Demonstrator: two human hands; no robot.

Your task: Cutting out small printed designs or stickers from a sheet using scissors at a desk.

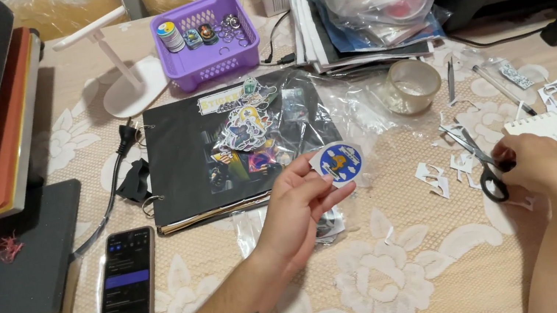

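A phone (126, 286) is laid near the left of the bench (389, 288). A black folder (177, 172) is placed beyond it, with a purple basket (204, 64) set farther back. A tape roll (413, 85) is seen at far right.

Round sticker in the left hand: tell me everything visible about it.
The sticker is a blue disc with a small yellow figure at its centre, on a white backing trimmed to a rough many-sided outline. It looks like thin paper or vinyl, flat and uncreased. The left hand pinches its lower left edge between thumb and fingers, holding it face up towards the camera, above the clear plastic bag and just right of the black album. Nothing else touches it.
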